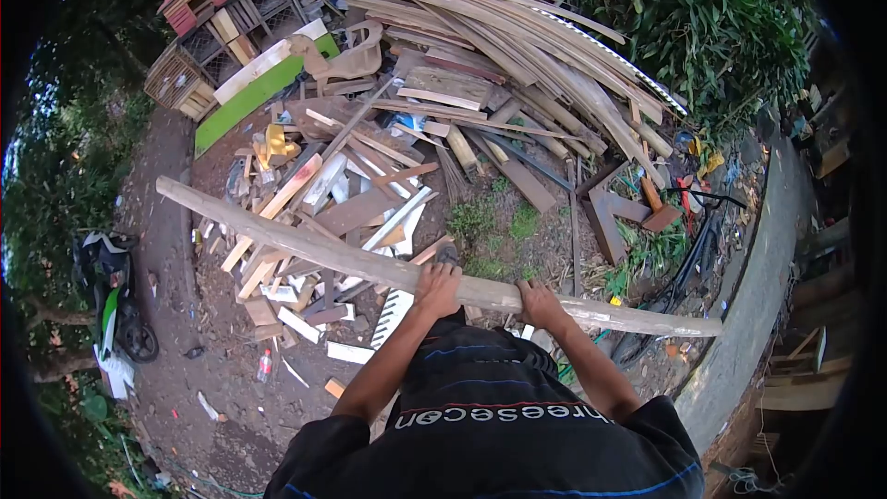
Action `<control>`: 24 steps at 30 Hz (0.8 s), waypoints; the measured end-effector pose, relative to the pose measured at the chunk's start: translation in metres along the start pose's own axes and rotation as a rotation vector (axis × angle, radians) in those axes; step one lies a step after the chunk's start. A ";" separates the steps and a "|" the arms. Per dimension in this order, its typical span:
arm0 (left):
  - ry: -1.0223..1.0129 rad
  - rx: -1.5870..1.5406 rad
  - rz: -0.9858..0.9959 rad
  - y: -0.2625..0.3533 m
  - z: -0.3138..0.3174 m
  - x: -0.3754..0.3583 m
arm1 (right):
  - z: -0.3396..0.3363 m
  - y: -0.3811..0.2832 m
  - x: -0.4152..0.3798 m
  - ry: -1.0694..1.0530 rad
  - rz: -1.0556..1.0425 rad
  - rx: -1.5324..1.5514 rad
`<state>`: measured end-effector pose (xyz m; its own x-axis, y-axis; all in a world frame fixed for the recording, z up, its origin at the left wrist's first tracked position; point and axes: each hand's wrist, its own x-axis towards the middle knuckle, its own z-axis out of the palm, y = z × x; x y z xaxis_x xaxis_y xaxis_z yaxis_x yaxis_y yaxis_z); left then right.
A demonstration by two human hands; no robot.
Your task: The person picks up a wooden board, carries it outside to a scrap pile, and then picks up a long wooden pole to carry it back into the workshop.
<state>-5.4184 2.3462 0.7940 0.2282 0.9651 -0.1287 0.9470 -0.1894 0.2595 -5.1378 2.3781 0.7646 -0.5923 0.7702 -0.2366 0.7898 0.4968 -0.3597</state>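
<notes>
A long, weathered wooden beam runs across the view in front of my body, from the upper left to the lower right. My left hand is wrapped over it near its middle. To the right, my right hand grips the same beam, a short stretch of bare wood between the two hands. Both hands have the thumb side hidden in part by the beam. Beneath the beam lies a heap of scrap wood, and the tip of a shoe shows just above my left hand.
Long planks are stacked at the top. A green board and a plastic chair stand upper left. A motorbike is far left. A bicycle lies at right beside a concrete edge.
</notes>
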 end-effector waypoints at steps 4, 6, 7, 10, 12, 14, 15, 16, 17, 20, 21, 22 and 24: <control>0.024 0.024 0.071 -0.041 -0.026 0.064 | -0.017 0.009 0.065 0.015 0.033 0.032; 0.087 0.050 0.113 -0.073 -0.027 0.111 | -0.041 0.016 0.111 0.027 0.046 0.019; 0.081 0.056 0.127 -0.086 -0.036 0.132 | -0.054 0.015 0.129 0.029 0.047 0.011; 0.085 0.051 0.165 -0.114 -0.071 0.171 | -0.086 0.011 0.167 0.049 0.060 0.053; 0.085 0.058 0.201 -0.130 -0.107 0.197 | -0.117 0.005 0.187 0.135 0.041 0.077; 0.132 0.079 0.224 -0.145 -0.135 0.220 | -0.152 0.001 0.199 0.116 0.120 0.065; 0.172 0.093 0.240 -0.151 -0.146 0.231 | -0.160 0.004 0.208 0.141 0.128 0.076; 0.216 0.107 0.255 -0.155 -0.155 0.242 | -0.168 0.006 0.217 0.168 0.134 0.083; 0.199 0.100 0.262 -0.158 -0.166 0.255 | -0.179 0.007 0.226 0.164 0.155 0.080; 0.179 0.093 0.286 -0.168 -0.197 0.286 | -0.210 0.003 0.249 0.194 0.183 0.068; 0.196 0.093 0.303 -0.171 -0.205 0.296 | -0.217 0.005 0.254 0.232 0.173 0.058; 0.214 0.093 0.318 -0.174 -0.211 0.305 | -0.224 0.005 0.260 0.270 0.162 0.048; 0.239 0.091 0.326 -0.180 -0.218 0.326 | -0.241 0.006 0.271 0.262 0.198 0.040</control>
<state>-5.5638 2.7341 0.9139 0.4711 0.8645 0.1751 0.8521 -0.4973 0.1629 -5.2556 2.6859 0.9157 -0.3625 0.9296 -0.0671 0.8756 0.3150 -0.3663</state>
